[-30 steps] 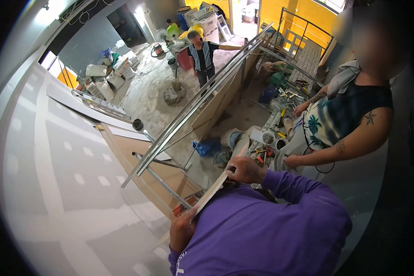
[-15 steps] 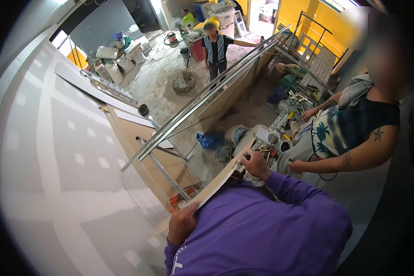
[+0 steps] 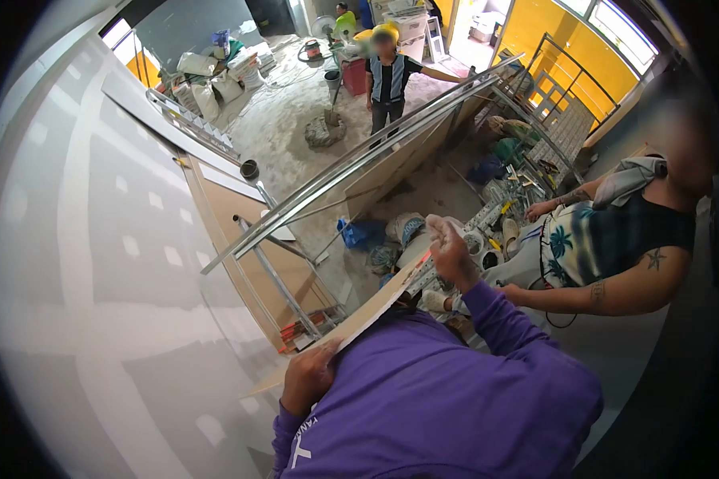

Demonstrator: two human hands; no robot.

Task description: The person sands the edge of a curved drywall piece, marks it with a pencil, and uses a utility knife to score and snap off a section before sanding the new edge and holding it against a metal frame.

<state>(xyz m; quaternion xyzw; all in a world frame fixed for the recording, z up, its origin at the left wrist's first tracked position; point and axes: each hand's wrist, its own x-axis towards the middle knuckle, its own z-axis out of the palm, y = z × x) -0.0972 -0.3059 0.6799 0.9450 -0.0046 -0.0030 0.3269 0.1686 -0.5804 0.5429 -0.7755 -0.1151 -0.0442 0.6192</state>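
A long narrow board point(image 3: 369, 315), brown-faced with a pale broken edge like plasterboard, runs diagonally in front of my purple-sleeved chest. My left hand point(image 3: 310, 377) is closed over its near lower end, fingers wrapped round the edge. Raised just above the far end is my right hand point(image 3: 454, 251), its fingers bent and drawn together; what they hold, if anything, I cannot tell. Beneath that hand, a small red-orange strip point(image 3: 423, 259) shows at the board's far end.
Metal scaffold rails point(image 3: 351, 168) cross ahead. At the right stands a co-worker in a patterned top point(image 3: 599, 231), near a cluttered heap of tools point(image 3: 495, 211). A jointed plasterboard surface point(image 3: 96, 239) fills the left. Another person point(image 3: 387, 80) stands on the floor below, by a shovel.
My right hand has lifted up off the board's edge. My left hand and the board have shifted slightly down and left in view. The co-worker at the right leans lower.
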